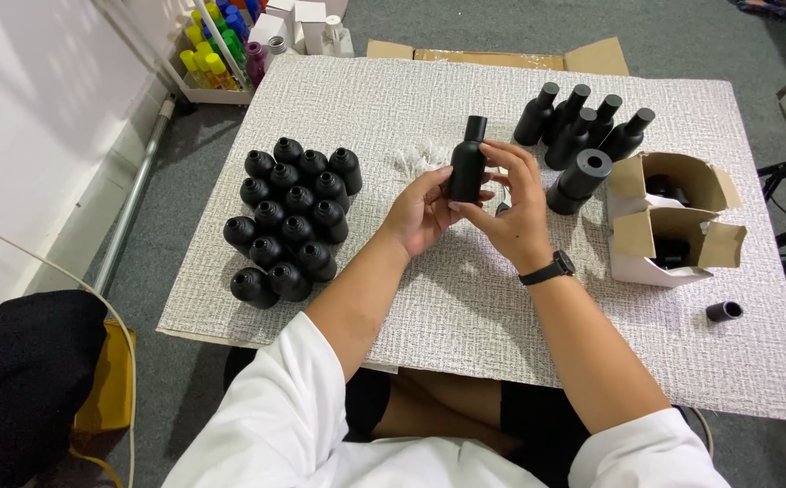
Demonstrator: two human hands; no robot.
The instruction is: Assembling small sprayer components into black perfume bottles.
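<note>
A matte black bottle [466, 167] with a black cap stands upright between both my hands above the middle of a grey textured mat [465, 298]. My left hand [422, 212] cups the bottle's lower left side. On the bottle's right, my right hand [518, 208], with a black watch on its wrist, has its fingers around the body and neck. A small heap of thin white pieces [418, 159] lies on the mat just behind the bottle.
Several uncapped black bottles [292, 217] stand clustered at the left. Capped black bottles [583, 122] and a loose black cap [581, 178] sit at the back right. An open white carton [669, 221], a small black cap [724, 311] and coloured bottles [217, 45] lie around.
</note>
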